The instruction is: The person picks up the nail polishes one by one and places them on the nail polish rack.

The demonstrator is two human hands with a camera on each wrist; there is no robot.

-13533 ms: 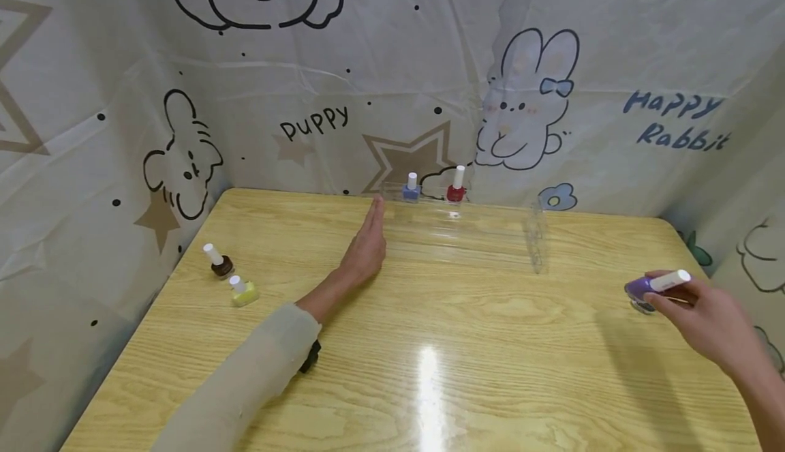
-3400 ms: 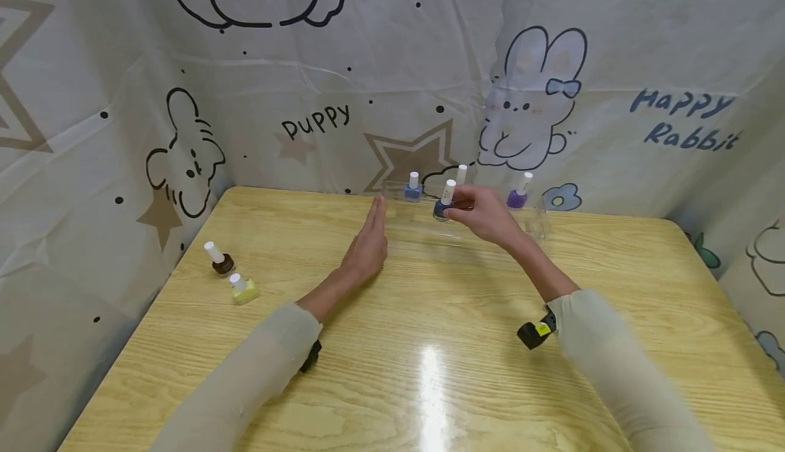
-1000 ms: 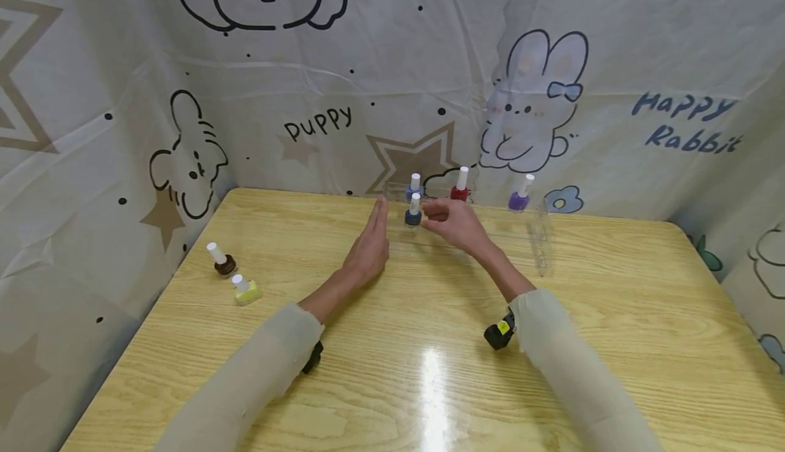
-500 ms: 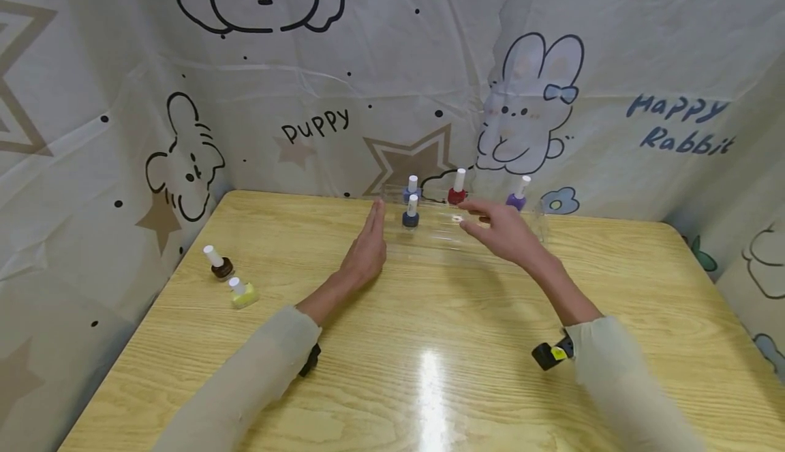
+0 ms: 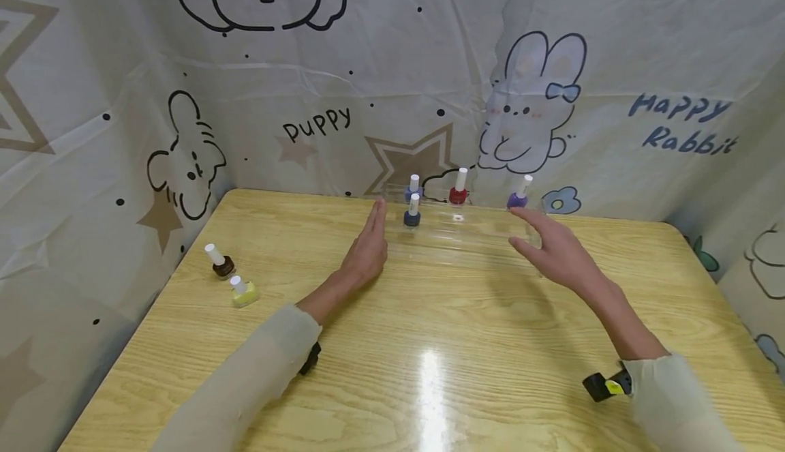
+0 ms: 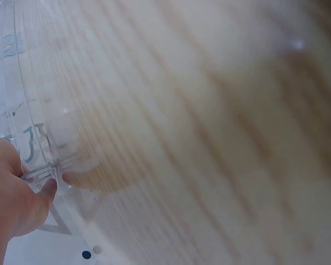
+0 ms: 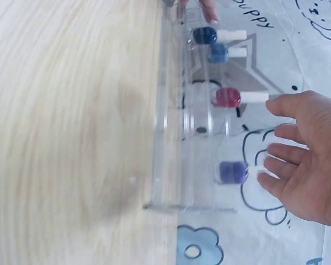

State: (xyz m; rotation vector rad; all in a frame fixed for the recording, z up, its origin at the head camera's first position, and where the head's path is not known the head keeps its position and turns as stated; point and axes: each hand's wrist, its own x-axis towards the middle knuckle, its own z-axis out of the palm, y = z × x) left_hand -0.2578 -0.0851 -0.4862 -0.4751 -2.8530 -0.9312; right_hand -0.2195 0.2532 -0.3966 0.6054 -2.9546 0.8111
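Observation:
Straight fingers of my left hand rest against the left end of a clear stepped rack. In the left wrist view, its fingertips lie right at the clear end panel. My right hand, thumb and fingers spread with nothing between them, is at the rack's right end, overlapping the base of a purple nail polish bottle. A light blue bottle and a red bottle share the back tier with the purple one. On the step in front of the light blue one stands a dark blue bottle. All have white caps.
A dark brown bottle and a yellow bottle are at the left of the wooden table. A printed cloth hangs behind and at both sides. Each wrist carries a black camera.
Earlier, my right hand held the purple bottle, then the dark blue one; both now stand in the rack. It has let go of the dark blue bottle and moved right. The left hand stays put.

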